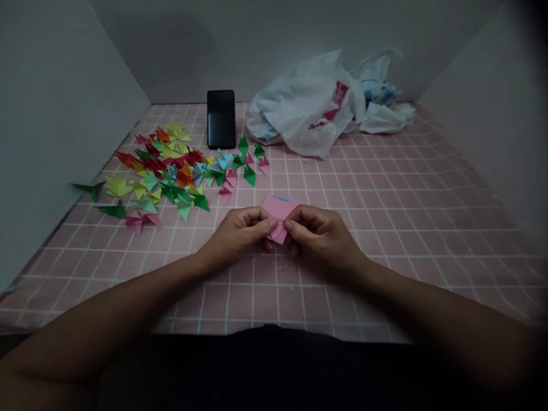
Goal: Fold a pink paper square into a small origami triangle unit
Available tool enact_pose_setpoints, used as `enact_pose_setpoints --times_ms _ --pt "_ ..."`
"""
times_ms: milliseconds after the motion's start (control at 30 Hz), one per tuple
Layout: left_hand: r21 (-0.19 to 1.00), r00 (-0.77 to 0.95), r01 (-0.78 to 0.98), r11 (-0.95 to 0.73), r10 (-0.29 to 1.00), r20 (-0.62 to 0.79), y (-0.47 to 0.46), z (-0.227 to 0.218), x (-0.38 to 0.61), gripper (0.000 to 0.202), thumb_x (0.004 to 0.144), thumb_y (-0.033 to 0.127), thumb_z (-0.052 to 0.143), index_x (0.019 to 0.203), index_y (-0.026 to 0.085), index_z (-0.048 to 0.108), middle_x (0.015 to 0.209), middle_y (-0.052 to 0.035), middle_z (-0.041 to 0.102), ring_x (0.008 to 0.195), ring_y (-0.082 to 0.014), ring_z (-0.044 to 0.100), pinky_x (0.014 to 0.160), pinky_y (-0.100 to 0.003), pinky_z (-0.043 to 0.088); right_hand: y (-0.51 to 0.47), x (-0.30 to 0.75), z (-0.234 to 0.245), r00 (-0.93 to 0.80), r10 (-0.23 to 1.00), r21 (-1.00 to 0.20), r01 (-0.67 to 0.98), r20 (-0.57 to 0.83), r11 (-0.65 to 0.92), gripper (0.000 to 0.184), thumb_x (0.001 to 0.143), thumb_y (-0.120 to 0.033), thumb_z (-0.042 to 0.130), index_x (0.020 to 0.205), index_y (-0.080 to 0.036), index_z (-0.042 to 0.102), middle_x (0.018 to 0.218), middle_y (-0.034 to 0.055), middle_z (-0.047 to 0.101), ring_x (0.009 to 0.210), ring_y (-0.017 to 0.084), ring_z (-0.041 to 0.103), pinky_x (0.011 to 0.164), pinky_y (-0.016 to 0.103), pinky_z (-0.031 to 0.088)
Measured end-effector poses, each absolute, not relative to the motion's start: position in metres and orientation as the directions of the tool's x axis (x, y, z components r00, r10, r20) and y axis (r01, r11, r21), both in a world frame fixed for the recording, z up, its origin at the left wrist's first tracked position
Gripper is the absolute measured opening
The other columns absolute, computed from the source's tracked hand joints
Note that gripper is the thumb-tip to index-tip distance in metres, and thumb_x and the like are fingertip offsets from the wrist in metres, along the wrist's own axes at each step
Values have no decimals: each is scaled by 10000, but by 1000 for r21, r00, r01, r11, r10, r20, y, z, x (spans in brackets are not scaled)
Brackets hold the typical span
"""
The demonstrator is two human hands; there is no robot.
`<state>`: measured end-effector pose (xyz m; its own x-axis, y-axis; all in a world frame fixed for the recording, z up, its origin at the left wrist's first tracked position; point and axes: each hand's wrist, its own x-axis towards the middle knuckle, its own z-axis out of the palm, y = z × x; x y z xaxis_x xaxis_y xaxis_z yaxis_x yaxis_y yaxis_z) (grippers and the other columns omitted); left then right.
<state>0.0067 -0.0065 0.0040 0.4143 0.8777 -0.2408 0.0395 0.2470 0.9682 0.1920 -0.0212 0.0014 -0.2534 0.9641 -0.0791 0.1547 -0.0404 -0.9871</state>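
A small pink sheet of origami paper (280, 210) with folds at its near end is held between my two hands, just above the table. My left hand (244, 228) pinches its left edge between thumb and fingers. On the other side, my right hand (319, 231) grips the right edge the same way, the two thumbs close together over the folded part. A thin blue strip (280, 198) shows at the paper's far edge; what it is I cannot make out. Left of my hands lies a pile of folded paper cranes (171, 171) in many colours.
A dark smartphone (221, 120) stands upright behind the cranes. White plastic bags (306, 105) sit at the back, with crumpled white tissue (385, 118) to their right. The table has a pink checked cloth (428, 228), with walls on the left, back and right.
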Motion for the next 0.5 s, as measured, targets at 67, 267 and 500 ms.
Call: enact_pose_setpoints --times_ms 67,267,500 --pt "964 414 15 266 876 -248 -4 4 5 242 822 352 705 731 148 612 620 20 634 539 -83 593 562 -194 484 -20 192 3 -259 961 -992 101 -100 -76 215 865 -301 628 686 -197 569 535 -27 588 460 108 527 467 244 388" --pt "970 397 -14 242 892 -217 0 4 3 223 824 322 703 714 147 619 590 17 651 519 -79 594 558 -183 474 -19 192 4 -244 964 -994 6 -109 -110 225 859 -319 658 694 -185 587 563 -24 617 451 93 536 457 226 400" --pt "964 376 -58 260 900 -220 -1 1 4 285 861 399 660 717 165 585 636 21 625 572 -107 635 589 -213 518 -20 192 2 -219 970 -993 -8 -109 -114 234 863 -346 674 715 -180 602 582 -22 619 466 92 540 476 232 420"
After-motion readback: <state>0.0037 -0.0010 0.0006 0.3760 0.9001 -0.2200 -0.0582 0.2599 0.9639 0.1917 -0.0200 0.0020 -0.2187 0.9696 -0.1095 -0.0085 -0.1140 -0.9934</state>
